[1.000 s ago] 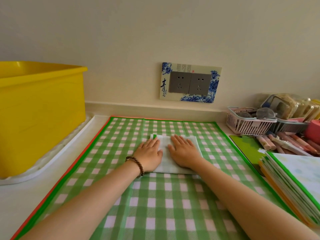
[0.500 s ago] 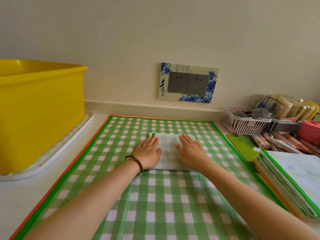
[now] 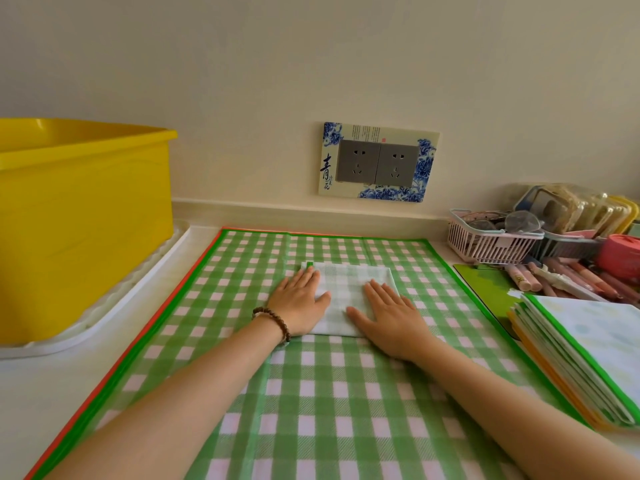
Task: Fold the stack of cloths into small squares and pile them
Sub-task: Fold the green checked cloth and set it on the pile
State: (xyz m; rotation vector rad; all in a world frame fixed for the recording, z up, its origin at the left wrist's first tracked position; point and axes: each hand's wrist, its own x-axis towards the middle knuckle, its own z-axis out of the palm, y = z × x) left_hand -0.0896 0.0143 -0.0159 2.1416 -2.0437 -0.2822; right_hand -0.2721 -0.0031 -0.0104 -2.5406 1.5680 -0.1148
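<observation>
Where the frame ended, I lost the near edge of the spread green checked cloth, the left of the yellow tub and the right of the stack of cloths. The folded cloth, a pale checked square, lay on the spread one's far middle. The left hand and right hand pressed flat on it, fingers straight and close together, hiding its near corners. Bare check lay open all around.

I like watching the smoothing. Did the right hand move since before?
Yes. The right hand slid rightward across the folded cloth, away from the left hand, judged against the wall socket.
</observation>
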